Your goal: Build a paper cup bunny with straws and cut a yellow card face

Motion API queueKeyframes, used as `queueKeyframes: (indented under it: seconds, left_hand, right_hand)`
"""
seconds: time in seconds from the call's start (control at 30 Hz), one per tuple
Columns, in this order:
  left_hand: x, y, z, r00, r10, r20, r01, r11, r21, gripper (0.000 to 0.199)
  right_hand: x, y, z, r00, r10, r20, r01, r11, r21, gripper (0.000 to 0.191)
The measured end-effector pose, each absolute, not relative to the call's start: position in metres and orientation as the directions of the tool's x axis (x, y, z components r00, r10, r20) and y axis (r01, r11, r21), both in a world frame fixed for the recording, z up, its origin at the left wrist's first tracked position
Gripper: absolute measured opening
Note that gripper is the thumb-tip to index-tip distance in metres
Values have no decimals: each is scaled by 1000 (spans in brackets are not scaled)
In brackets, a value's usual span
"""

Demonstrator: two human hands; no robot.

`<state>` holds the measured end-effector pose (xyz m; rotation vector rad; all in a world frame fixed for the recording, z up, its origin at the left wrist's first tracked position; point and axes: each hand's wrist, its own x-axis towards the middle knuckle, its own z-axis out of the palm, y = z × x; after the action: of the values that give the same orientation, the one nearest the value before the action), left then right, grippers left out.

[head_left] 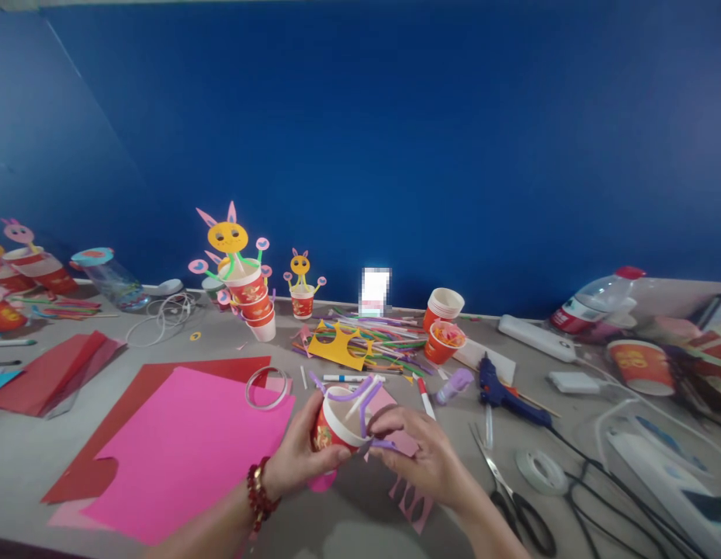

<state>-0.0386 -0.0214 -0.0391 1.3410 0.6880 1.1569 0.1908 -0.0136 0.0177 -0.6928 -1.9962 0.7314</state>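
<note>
A red paper cup (331,425) with a white rim is tilted between my hands, with purple pipe cleaners (369,394) and a white stick rising from it. My left hand (305,449), a beaded bracelet at its wrist, wraps round the cup's left side and bottom. At the cup's right rim, the fingers of my right hand (415,450) are pinched on a purple pipe cleaner; a pink paper piece lies against them. Below, pink paper with cut-out holes (411,501) rests on the table. A pink round piece shows under the cup.
Pink sheets (179,450) cover the left table. Finished cup figures (249,291) stand behind, beside piled pipe cleaners (389,334) and yellow cut paper (340,345). On the right are a blue glue gun (505,396), scissors (505,489), tape (540,471), cables and a bottle (593,303).
</note>
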Motion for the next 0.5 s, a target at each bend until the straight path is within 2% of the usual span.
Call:
queueKeyframes:
  seconds: [0.27,0.4,0.5]
  left_hand:
    - [-43,-21,-51,251,919,303,-136,-277,951,76]
    - [-43,-22,-57,136,940,314,-78,-306,949,75]
    - [-41,-22,-56,138,942,306,-78,-297,952,74]
  right_hand:
    - [192,-15,24,-510,672,537,210,703,-680,4]
    - [192,-14,21,-509,670,541,197,702,-684,5]
    - [192,-14,19,-481,694,536,229,690,-687,9]
